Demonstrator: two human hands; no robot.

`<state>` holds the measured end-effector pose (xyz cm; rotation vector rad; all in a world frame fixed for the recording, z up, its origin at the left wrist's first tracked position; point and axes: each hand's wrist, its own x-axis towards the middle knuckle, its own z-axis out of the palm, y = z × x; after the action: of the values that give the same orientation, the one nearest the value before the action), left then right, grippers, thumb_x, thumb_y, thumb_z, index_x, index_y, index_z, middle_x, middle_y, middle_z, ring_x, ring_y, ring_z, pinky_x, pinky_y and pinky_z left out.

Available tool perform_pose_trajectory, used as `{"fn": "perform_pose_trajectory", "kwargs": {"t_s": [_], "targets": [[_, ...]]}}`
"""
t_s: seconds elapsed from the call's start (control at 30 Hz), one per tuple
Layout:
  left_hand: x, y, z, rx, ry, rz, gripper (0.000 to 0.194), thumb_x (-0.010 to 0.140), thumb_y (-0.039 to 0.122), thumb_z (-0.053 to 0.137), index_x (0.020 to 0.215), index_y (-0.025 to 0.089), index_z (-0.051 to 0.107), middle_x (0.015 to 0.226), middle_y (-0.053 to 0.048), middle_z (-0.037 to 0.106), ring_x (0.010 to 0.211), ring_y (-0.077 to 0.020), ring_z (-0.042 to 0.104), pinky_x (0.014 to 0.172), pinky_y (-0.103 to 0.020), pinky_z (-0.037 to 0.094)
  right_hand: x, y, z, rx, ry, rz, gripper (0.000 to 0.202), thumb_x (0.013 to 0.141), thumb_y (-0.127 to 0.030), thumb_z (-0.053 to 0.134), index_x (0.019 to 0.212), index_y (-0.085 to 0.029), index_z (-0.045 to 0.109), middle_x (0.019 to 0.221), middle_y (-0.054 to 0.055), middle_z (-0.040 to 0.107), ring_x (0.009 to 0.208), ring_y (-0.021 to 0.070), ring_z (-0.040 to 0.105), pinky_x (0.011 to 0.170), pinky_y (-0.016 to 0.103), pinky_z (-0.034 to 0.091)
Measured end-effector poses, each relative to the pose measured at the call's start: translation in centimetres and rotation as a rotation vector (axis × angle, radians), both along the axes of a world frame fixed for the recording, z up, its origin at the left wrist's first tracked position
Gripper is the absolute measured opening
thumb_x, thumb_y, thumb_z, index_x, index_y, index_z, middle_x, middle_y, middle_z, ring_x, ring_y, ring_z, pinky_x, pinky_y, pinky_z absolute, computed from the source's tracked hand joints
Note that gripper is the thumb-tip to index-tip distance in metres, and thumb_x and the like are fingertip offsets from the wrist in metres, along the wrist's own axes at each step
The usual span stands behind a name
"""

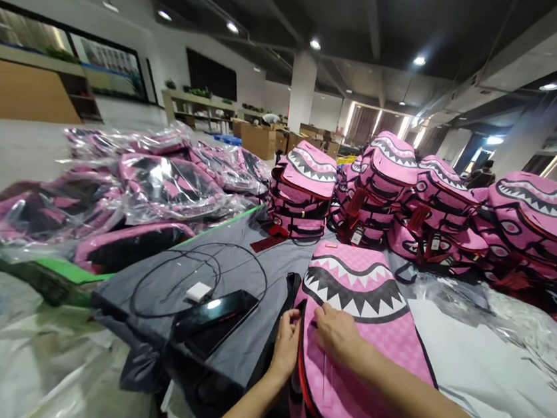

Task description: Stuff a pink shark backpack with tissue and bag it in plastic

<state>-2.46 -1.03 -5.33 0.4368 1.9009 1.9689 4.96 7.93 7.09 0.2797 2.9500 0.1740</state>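
Backpack (357, 352), pink with a shark-tooth mouth printed across its front, lies flat on the grey desk (252, 266) at lower centre of the frame. Left hand (286, 344) grips the bag's left edge, fingers curled over the dark red-lined rim right by the zip line. Right hand (339, 333) lies on the front panel just below the teeth, fingers bent and pressing down on the fabric, thumb side near the same edge; whether it pinches a zip pull I cannot tell.

Just left of the bag, a black phone (215, 319) sits on the desk with a white charger block (199, 291) and a looping black cable (200, 274) beside it. Bagged backpacks (160, 185) are heaped at centre left, and unwrapped ones (410, 197) are stacked across the upper right.

Risk as I see it: the strap or bag edge swings left and hooks that cable, dragging the phone off the desk. A hard tug at the rim could also snag lining in the zip.
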Motion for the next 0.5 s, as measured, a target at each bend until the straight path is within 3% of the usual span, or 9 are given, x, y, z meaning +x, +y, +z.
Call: {"fn": "perform_pose_trajectory", "kwargs": {"t_s": [0.1, 0.23, 0.37, 0.43, 0.5], "targets": [[-0.4, 0.3, -0.6, -0.035, 0.043, -0.021, 0.075, 0.068, 0.071, 0.038, 0.111, 0.011, 0.049, 0.120, -0.021, 0.058, 0.110, -0.0278, 0.060, 0.101, -0.041, 0.043, -2.0, 0.1, -1.7, 0.119, -0.009, 0.069, 0.037, 0.090, -0.005, 0.036, 0.114, -0.010, 0.064, 0.104, 0.015, 0.062, 0.093, 0.0251, 0.062, 0.067, 0.035, 0.046], [-1.7, 0.8, -1.2, -0.093, 0.111, -0.027, 0.078, 0.066, 0.067, 0.036, 0.117, 0.010, 0.052, 0.138, -0.024, 0.051, 0.131, -0.0319, 0.049, 0.112, -0.041, 0.035, 0.5, 0.1, -5.0, 0.126, 0.080, 0.286, 0.032, 0.085, -0.008, 0.046, 0.110, -0.017, 0.064, 0.097, 0.009, 0.064, 0.080, 0.0222, 0.061, 0.058, 0.033, 0.043], [-2.8, 1.2, -0.3, -0.078, 0.356, -0.147, 0.066, 0.087, 0.063, 0.027, 0.109, 0.009, 0.057, 0.118, -0.022, 0.062, 0.101, -0.0278, 0.062, 0.089, -0.039, 0.047, 4.0, -0.8, -6.9, -0.049, 0.199, 0.545, 0.017, 0.090, -0.031, 0.049, 0.094, -0.031, 0.065, 0.084, 0.001, 0.059, 0.065, 0.0126, 0.054, 0.049, 0.023, 0.036], [-3.3, 1.1, 0.4, -0.108, 0.412, -0.139, 0.063, 0.086, 0.061, 0.026, 0.099, 0.011, 0.061, 0.112, -0.021, 0.065, 0.094, -0.0272, 0.063, 0.086, -0.040, 0.047, 3.8, -0.3, -6.5, -0.043, 0.216, 0.529, 0.018, 0.091, -0.037, 0.050, 0.097, -0.030, 0.065, 0.087, 0.002, 0.058, 0.069, 0.0118, 0.053, 0.054, 0.022, 0.039], [-3.8, 0.9, 1.0, -0.134, 0.430, -0.116, 0.062, 0.079, 0.062, 0.027, 0.093, 0.013, 0.064, 0.109, -0.020, 0.066, 0.098, -0.0286, 0.063, 0.092, -0.042, 0.047, 2.2, 1.0, -5.6, -0.018, 0.238, 0.441, 0.020, 0.090, -0.035, 0.056, 0.102, -0.020, 0.064, 0.089, 0.005, 0.058, 0.071, 0.0118, 0.052, 0.058, 0.022, 0.040]]}}
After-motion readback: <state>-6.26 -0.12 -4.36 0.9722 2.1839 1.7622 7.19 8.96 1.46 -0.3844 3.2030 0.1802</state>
